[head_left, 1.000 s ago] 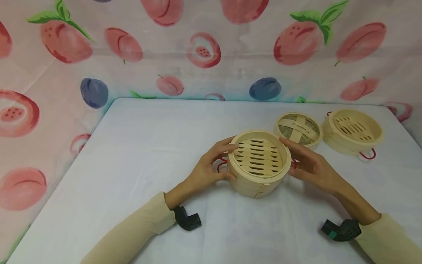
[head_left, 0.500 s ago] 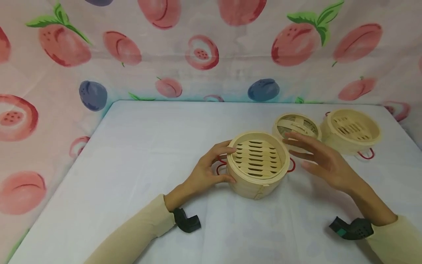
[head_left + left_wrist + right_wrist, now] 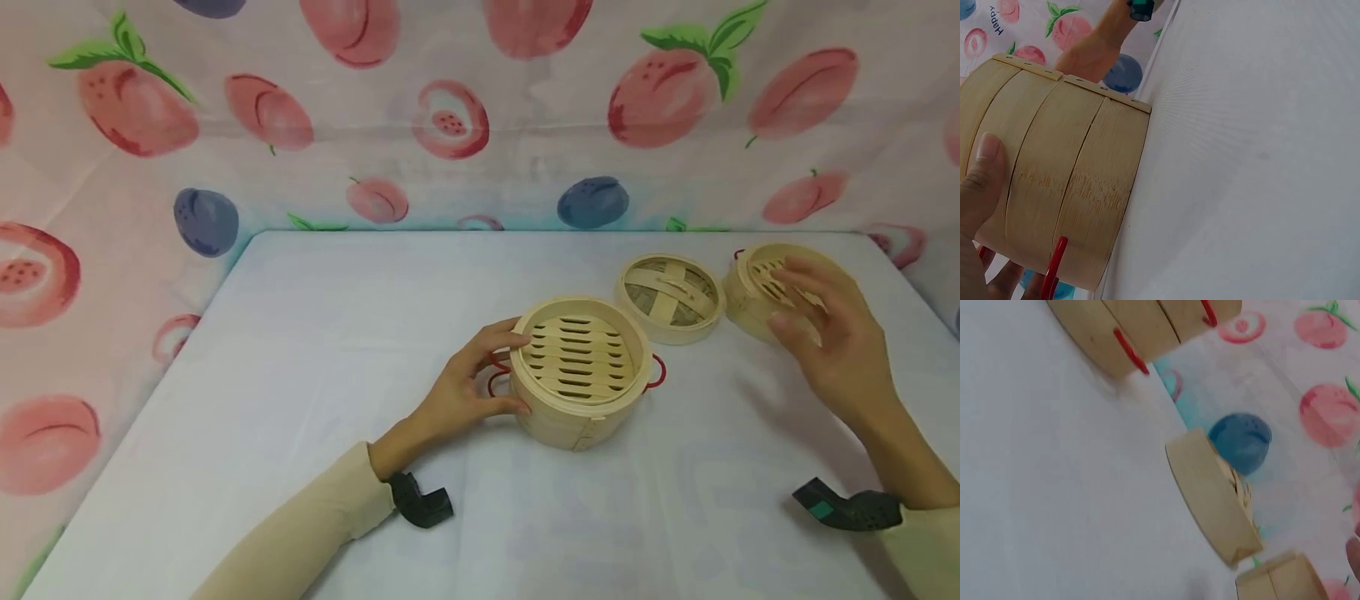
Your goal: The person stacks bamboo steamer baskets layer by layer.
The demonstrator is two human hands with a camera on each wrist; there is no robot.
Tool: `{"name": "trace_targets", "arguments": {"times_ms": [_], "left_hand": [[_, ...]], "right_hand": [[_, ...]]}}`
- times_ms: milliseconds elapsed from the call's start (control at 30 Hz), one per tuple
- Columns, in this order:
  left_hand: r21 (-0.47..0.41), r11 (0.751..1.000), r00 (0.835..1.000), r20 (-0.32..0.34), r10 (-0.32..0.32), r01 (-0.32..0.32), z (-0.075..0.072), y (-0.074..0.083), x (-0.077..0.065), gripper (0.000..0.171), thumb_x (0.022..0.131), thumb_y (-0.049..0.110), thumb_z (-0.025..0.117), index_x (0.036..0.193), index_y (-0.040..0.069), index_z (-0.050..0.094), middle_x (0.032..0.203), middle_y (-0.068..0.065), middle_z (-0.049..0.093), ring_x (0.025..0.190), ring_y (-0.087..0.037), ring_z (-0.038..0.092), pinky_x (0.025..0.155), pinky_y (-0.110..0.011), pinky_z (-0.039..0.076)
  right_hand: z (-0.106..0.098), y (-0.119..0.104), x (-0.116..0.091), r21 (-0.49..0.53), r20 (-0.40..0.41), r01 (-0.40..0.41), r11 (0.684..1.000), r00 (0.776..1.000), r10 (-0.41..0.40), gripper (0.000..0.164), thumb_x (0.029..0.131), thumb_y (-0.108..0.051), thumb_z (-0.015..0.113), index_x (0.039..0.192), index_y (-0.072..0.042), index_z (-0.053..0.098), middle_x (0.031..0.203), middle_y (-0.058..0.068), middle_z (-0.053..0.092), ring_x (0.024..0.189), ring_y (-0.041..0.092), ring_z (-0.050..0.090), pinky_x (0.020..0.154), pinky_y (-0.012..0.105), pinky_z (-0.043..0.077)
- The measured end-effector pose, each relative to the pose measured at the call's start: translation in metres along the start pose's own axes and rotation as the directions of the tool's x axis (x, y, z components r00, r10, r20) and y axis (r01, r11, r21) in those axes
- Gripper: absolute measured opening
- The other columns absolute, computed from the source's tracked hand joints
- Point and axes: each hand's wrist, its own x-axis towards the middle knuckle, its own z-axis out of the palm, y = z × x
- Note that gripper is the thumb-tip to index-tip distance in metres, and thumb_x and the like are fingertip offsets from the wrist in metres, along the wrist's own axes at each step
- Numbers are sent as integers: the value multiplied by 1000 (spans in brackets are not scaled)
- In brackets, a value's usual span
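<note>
Near the middle of the table stands a round bamboo steamer (image 3: 566, 427) with a slatted inside and red cord loops on its sides. My left hand (image 3: 463, 390) holds it from the left, thumb against the wall (image 3: 1079, 169) and fingers at the rim. Farther right, my right hand (image 3: 843, 350) is raised with its fingers spread and slightly bent, holding nothing. It partly hides another slatted bamboo steamer basket (image 3: 746, 307) behind it; whether it touches that basket I cannot tell. Between the two lies a woven bamboo lid (image 3: 670, 300), also seen side-on in the right wrist view.
A white cloth (image 3: 315, 333) covers the table. Behind it and along the left hangs a fruit-patterned curtain (image 3: 525, 108). Each wrist wears a black camera mount (image 3: 422, 502). The lid sits close beside the far right basket.
My right hand has let go of the middle steamer and moved right, past the lid, to the far basket. My left hand keeps its hold on the middle steamer.
</note>
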Motion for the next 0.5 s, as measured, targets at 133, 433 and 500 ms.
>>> {"name": "trace_targets", "arguments": {"times_ms": [133,433,500], "left_hand": [[11,1000,1000,-5,-7,7,-1,0,-2,82,64,-5,85,134,10,46,148,-10,35,133,-28,37,96,-41,46],[-7,1000,1000,9,11,-11,0,0,-2,83,64,-8,84,134,11,46,148,-12,35,132,-30,38,96,-42,46],[-14,1000,1000,13,10,-10,1,-1,-1,83,64,-8,84,135,11,46,148,-11,35,132,-29,38,96,-42,45]], "right_hand": [[-10,12,-1,-262,-77,-47,964,997,27,39,84,1,68,121,8,59,141,8,41,133,17,32,110,24,22],[-33,35,-13,-366,-293,-243,898,946,136,37,81,-1,70,117,2,64,136,-11,44,130,10,34,111,25,21],[-38,39,-16,-359,-319,-325,875,924,212,38,84,-3,69,122,-1,63,138,-11,40,131,10,32,111,25,22]]}}
